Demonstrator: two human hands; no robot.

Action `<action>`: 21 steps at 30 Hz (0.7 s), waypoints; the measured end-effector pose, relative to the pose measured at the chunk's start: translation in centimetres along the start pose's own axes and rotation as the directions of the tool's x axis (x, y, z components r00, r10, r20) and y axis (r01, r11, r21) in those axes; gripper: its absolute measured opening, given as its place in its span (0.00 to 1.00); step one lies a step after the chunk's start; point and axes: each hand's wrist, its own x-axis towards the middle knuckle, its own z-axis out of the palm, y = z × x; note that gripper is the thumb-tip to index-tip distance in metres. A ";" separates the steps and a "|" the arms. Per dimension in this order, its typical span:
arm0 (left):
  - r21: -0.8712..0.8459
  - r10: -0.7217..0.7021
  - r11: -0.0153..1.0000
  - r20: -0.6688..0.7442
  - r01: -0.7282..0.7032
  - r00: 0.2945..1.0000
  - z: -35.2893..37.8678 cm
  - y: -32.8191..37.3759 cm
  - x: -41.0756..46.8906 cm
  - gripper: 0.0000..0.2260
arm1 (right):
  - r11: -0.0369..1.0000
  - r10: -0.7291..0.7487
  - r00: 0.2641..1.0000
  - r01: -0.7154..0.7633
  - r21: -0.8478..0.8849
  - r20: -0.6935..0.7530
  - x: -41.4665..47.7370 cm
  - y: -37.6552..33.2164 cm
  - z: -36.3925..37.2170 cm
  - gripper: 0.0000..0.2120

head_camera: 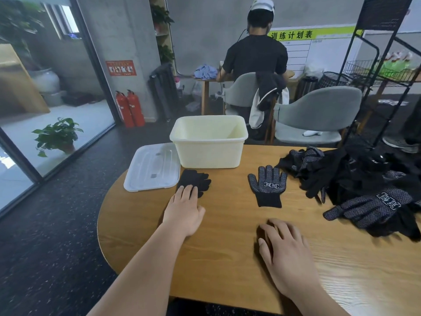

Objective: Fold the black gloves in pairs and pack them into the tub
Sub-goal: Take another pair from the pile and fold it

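Overhead, head view only. Showed the left hand, fingers straight and close together, pressed flat on the cuff end of a plain black glove lying just in front of the tub and beside the lid; gripped nothing. Showed the right hand palm down on the table, nearer the body, fingers loosely bent. Could not tell whether the dark patch under its fingertips was cloth or shadow. Showed a dotted glove spread flat, dots up, farther out between the two hands and well apart from the plain one. Showed the rest of the gloves as a tangled pile at the table's right side.

Judged as risks:
- Mispairing, with the two laid-out gloves showing different faces and lying apart.
- A folded pair springing open in the tub, the knit being soft and the fingers splayed.
- Gloves sliding off the right edge, where the pile reached the rim.
- Knocking the lid, which seemed to jut past the curved left edge, with the left forearm.

Found the cream tub open at the far edge, no glove visible inside, its floor mostly hidden by the near wall. Found the clear lid flat at its left, touching or nearly so, carrying nothing.
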 end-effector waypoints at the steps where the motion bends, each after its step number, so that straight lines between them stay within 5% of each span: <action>1: 0.000 -0.010 1.000 -0.001 0.010 1.000 0.0 -0.2 0.3 0.31 | 1.000 -0.001 1.000 0.001 -0.002 0.003 0.0 0.0 0.0 0.20; 12: 0.038 -0.028 0.999 -0.071 0.031 0.997 -0.3 0.1 0.5 0.31 | 1.000 -0.004 1.000 0.004 0.013 0.011 -0.1 -0.2 -0.3 0.21; 21: -0.036 0.214 0.975 -0.118 -0.219 0.970 0.3 7.4 -1.3 0.30 | 0.996 -0.010 0.999 0.015 0.092 -0.051 -0.1 0.1 0.2 0.19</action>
